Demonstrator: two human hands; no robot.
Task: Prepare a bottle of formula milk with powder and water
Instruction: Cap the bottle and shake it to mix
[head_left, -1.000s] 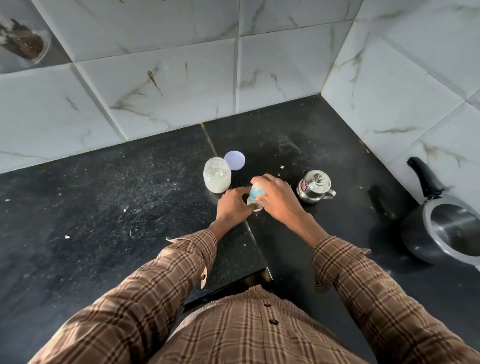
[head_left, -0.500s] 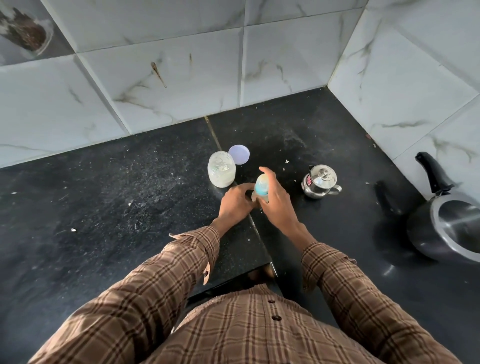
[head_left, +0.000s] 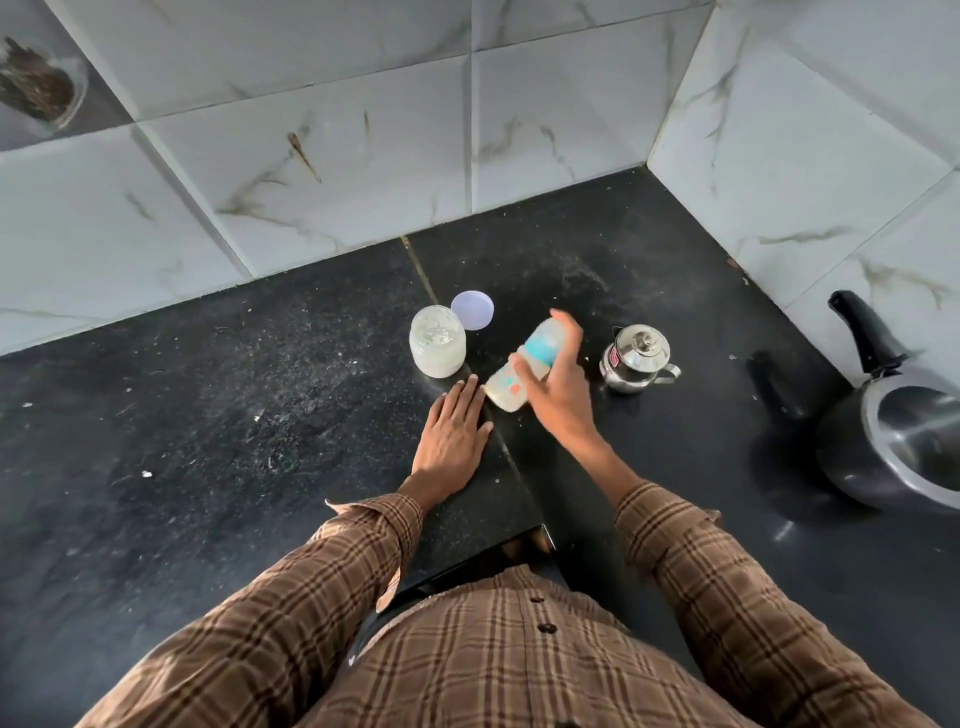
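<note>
Gripping the tilted feeding bottle (head_left: 524, 366) mid-body, right hand (head_left: 558, 387) holds it just beyond left hand (head_left: 454, 434), which rests flat, fingers straight, on counter (head_left: 208, 415). Risk: if cap isn't tight, shaking w/ bottle tilted could leak formula.

Person's wearing a brown plaid shirt (head_left: 498, 665) with dark buttons down the front. Long sleeves, cuffs (head_left: 379, 525) unbuttoned and flapping open.

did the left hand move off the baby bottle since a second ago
Yes. The left hand has dropped flat onto the black counter, nearer the person than the open powder jar.
</note>
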